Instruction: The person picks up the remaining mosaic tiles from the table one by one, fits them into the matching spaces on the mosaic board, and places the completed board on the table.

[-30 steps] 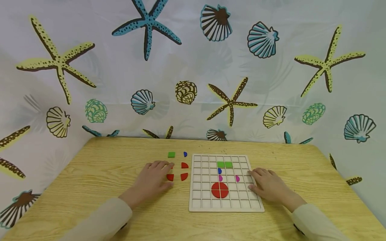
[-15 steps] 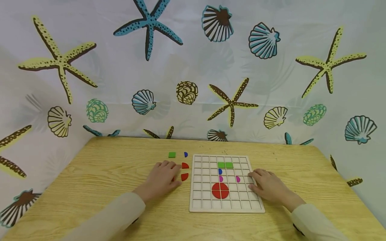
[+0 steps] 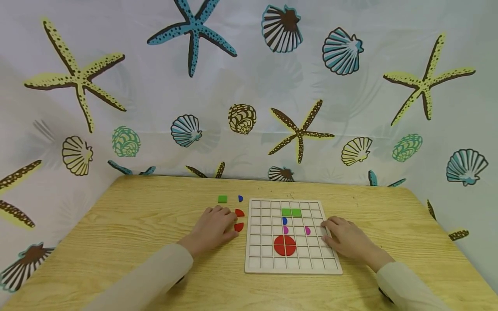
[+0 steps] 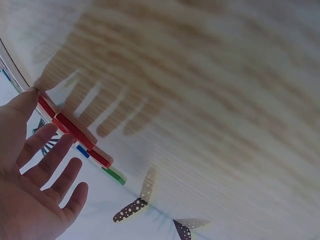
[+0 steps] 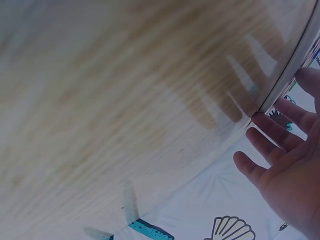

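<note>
My left hand [image 3: 212,230] hovers low over the table beside two red quarter-circle pieces [image 3: 239,213], its fingers loosely bent. In the left wrist view the fingers are spread, and the thumb tip is close to a red piece [image 4: 46,106]; whether it touches cannot be told. More red pieces [image 4: 75,131] lie near the fingertips there, some hidden by the hand in the head view. My right hand [image 3: 348,238] rests at the right edge of the white grid board [image 3: 254,264], fingertips against its rim. On the board sit a red circle of quarter pieces [image 3: 285,245] and green squares [image 3: 291,212].
A green square [image 3: 222,199] and a blue half-circle [image 3: 240,198] lie behind the left hand. The board also carries a blue half-circle [image 3: 285,220] and two magenta ones [image 3: 308,231]. A shell-and-starfish curtain [image 3: 249,86] hangs around the wooden table [image 3: 128,216].
My left hand has moved right, from the left column of red pieces toward the right column, and now covers the left ones. The right hand stays at the board's edge.
</note>
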A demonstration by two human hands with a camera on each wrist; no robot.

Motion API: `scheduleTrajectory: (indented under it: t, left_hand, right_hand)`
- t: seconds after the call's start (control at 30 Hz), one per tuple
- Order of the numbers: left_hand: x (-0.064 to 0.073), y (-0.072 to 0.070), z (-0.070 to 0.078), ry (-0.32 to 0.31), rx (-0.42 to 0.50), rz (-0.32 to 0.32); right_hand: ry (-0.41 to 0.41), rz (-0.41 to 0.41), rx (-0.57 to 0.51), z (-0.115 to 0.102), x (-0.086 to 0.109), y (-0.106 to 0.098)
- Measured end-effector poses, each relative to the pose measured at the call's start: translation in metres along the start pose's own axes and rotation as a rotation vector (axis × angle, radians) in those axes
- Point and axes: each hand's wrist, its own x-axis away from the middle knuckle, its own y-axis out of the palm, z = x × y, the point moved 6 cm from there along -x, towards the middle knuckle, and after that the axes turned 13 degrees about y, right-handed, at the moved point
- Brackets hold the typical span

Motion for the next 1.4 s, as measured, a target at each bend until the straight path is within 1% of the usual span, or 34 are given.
scheduleTrajectory:
  t: [0.17, 0.33, 0.6, 0.87, 1.13, 1.27, 1.4]
  left_hand:
    - [-0.002, 0.004, -0.001, -0.006, 0.02, -0.016]
    - [-0.004, 0.006, -0.002, -0.017, 0.03, -0.018]
    - [-0.007, 0.007, -0.003, -0.02, 0.03, -0.014]
    - [-0.01, 0.003, 0.001, -0.004, 0.015, -0.011]
    - [-0.014, -0.005, 0.007, 0.037, -0.02, 0.004]
    - [-0.018, -0.009, 0.013, 0.046, -0.015, -0.015]
    - [-0.022, -0.011, 0.021, 0.048, 0.007, -0.041]
  right_hand:
    - [-0.007, 0.01, -0.006, 0.001, -0.001, 0.001]
    - [-0.011, 0.012, -0.025, 0.002, -0.002, 0.002]
    - [-0.009, -0.013, -0.043, 0.005, -0.002, 0.004]
    - [-0.041, -0.005, -0.03, 0.004, 0.001, 0.002]
    - [-0.008, -0.048, -0.004, 0.006, 0.004, 0.003]
    - [0.001, -0.072, -0.007, 0.007, 0.005, 0.004]
    - [0.009, -0.089, -0.021, 0.007, 0.005, 0.003]
